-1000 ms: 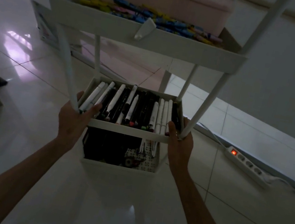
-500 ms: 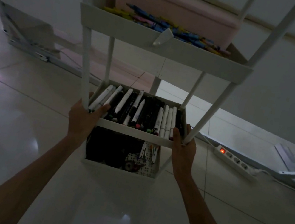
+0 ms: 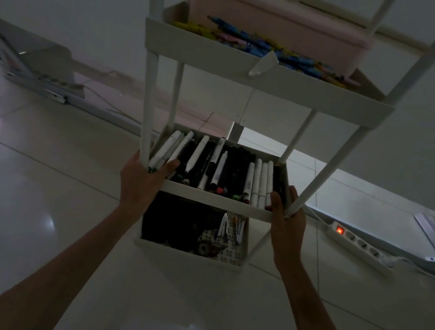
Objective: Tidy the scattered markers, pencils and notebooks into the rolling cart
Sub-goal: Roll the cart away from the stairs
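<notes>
My left hand (image 3: 141, 182) grips the near left corner of the rolling cart (image 3: 265, 84) at its middle shelf (image 3: 216, 200), thumb hooked over the rim onto the markers (image 3: 218, 169) and the other fingers curled round the corner post. My right hand (image 3: 286, 220) holds the near right corner of the same shelf, thumb inside the rim, fingers wrapped behind the post. Black and white markers lie side by side across that shelf. On the top shelf, coloured pencils (image 3: 263, 46) are heaped along the near edge before a pink box (image 3: 277, 18). The bottom shelf holds dark notebooks (image 3: 179, 223). A power strip (image 3: 360, 245) lies on the floor to the right.
</notes>
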{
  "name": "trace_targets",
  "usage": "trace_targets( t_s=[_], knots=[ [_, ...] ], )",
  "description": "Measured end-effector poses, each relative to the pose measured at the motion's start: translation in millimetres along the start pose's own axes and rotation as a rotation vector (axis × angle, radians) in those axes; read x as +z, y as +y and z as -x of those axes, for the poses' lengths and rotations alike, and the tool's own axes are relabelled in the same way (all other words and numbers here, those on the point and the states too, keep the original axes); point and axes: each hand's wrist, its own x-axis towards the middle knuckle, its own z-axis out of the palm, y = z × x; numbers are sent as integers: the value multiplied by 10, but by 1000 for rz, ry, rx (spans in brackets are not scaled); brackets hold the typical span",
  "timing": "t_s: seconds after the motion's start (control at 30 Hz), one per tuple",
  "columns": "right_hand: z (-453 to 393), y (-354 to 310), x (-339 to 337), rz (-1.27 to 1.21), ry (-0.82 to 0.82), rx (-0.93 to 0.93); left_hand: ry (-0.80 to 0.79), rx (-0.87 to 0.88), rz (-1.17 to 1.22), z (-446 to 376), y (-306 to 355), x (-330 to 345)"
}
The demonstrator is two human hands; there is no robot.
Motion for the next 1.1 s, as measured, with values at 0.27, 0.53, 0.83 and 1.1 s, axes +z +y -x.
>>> trace_targets(
  t_s=[0.27,0.53,0.83,1.1],
  knots=[
    [-183,119,148,-98,54,2,-67,8,-7,-409,15,174],
    [-649,190,196,-87,46,49,-69,-40,-1,-692,73,451],
    [-944,221,252,-23,91,42,-115,-99,76,-1091,19,775],
    [-1131,237,338,59,91,78,-182,-113,98,-1335,8,898]
  ],
)
